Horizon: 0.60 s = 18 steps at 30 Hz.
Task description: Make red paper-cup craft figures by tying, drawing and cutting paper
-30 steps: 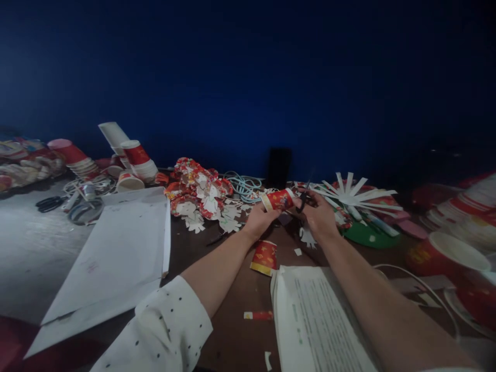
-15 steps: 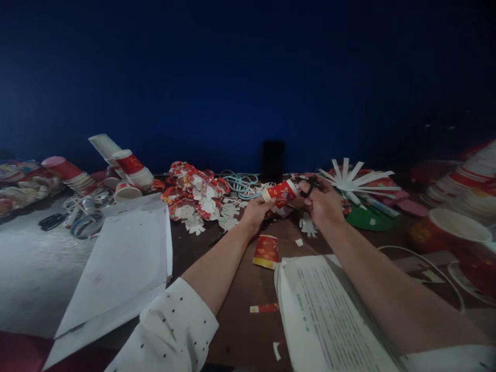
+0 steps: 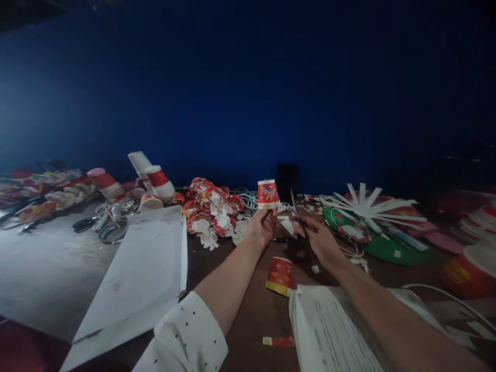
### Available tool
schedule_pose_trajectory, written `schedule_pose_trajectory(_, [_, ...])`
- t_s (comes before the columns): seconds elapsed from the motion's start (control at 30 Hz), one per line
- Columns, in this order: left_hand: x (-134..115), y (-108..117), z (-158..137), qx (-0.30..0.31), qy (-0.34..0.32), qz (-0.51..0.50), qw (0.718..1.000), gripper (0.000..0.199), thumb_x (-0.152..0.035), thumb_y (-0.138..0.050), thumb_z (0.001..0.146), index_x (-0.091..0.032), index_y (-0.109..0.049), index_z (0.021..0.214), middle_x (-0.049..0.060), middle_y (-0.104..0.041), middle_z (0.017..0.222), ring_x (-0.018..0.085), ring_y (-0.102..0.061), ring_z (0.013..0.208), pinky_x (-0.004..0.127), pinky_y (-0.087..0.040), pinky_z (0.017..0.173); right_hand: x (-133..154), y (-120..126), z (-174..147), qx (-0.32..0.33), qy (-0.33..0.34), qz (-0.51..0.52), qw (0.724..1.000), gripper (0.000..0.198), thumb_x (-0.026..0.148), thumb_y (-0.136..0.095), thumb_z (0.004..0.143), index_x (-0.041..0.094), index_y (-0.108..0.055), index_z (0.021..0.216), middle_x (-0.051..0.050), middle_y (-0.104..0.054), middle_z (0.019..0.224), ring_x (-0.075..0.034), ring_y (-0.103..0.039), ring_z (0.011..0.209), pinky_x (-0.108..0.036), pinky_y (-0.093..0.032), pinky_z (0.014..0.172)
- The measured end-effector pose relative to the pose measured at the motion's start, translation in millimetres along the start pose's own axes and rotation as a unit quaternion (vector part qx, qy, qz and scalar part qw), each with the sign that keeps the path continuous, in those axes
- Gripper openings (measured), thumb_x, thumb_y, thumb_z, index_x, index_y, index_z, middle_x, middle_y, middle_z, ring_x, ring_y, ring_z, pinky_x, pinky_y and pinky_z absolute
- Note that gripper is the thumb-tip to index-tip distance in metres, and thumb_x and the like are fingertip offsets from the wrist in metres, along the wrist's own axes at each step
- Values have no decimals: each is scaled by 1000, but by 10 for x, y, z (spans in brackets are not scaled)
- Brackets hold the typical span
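My left hand [image 3: 260,228] pinches the lower edge of a red printed paper-cup piece [image 3: 267,192], held upright above the table. A pale strip runs along its top edge. To the right, apart from that piece, my right hand [image 3: 318,242] grips a pair of dark scissors [image 3: 294,204], blades pointing up and away. Below and between my hands lies a second red cup piece [image 3: 280,273] with a yellow band. A small red and white strip [image 3: 277,341] lies nearer to me.
Crumpled red and white cut-outs [image 3: 211,209] are heaped behind my left hand. Stacked paper cups [image 3: 158,183] lean at the left, beyond white sheets [image 3: 143,274]. Right of me are a white fringed paper cup [image 3: 368,206], a green disc [image 3: 399,248] and a printed booklet [image 3: 329,325].
My hands have moved apart. The red cup piece has turned more upright in my left hand, and the scissors have come away from it. The whole view has shifted.
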State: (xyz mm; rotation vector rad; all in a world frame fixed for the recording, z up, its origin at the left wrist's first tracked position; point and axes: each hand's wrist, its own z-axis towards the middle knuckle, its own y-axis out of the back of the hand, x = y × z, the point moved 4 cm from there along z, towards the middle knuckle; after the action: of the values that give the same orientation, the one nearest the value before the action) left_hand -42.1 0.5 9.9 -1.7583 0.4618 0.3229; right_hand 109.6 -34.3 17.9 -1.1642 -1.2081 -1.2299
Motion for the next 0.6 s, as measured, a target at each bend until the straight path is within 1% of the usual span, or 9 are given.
schedule_pose_trajectory(0.1, [1, 28, 11, -23, 1, -24, 999, 11, -8, -55, 85, -8, -61, 75, 10, -69, 75, 9, -66, 63, 13, -55, 59, -57, -27, -18, 20, -15, -28, 999, 50, 45, -75, 64, 19, -66, 106, 1, -65, 67, -14, -58, 59, -23, -43, 51])
schedule_pose_trajectory(0.2, [-10, 39, 14, -30, -5, -45, 999, 12, -6, -53, 85, -7, -61, 75, 10, -69, 74, 9, -67, 63, 13, -55, 56, -128, -40, -9, 37, -35, -34, 998, 52, 45, -75, 64, 21, -65, 109, -1, -69, 74, -15, -61, 63, -23, -44, 50])
schedule_pose_trajectory(0.27, [-22, 43, 15, -34, -6, -53, 998, 13, -5, -53, 85, -6, -60, 75, 10, -69, 74, 9, -67, 62, 13, -55, 56, -160, -51, -2, 44, -42, -40, 997, 51, 46, -75, 64, 22, -65, 108, -2, -70, 77, -17, -64, 66, -23, -44, 49])
schedule_pose_trajectory(0.37, [-41, 48, 23, -37, -4, -69, 997, 13, -5, -52, 86, -6, -60, 76, 10, -69, 76, 9, -68, 63, 12, -55, 58, -180, -83, -12, 59, -58, -58, 995, 46, 44, -76, 64, 24, -66, 104, -2, -71, 76, -18, -65, 66, -21, -42, 44])
schedule_pose_trajectory(0.5, [-60, 53, 40, -32, -11, -81, 996, 13, -5, -51, 87, -6, -61, 78, 10, -69, 78, 9, -69, 67, 12, -56, 60, -165, -172, -73, 109, -86, -81, 987, 39, 44, -75, 65, 24, -67, 98, -2, -70, 75, -18, -65, 63, -20, -38, 40])
schedule_pose_trajectory(0.6, [-30, 55, 35, -41, -4, -72, 997, 14, -4, -51, 87, -6, -60, 76, 8, -68, 75, 9, -68, 65, 12, -55, 58, -127, -231, -115, 132, -78, -72, 986, 40, 47, -74, 65, 23, -66, 95, -2, -70, 77, -17, -65, 63, -20, -39, 40])
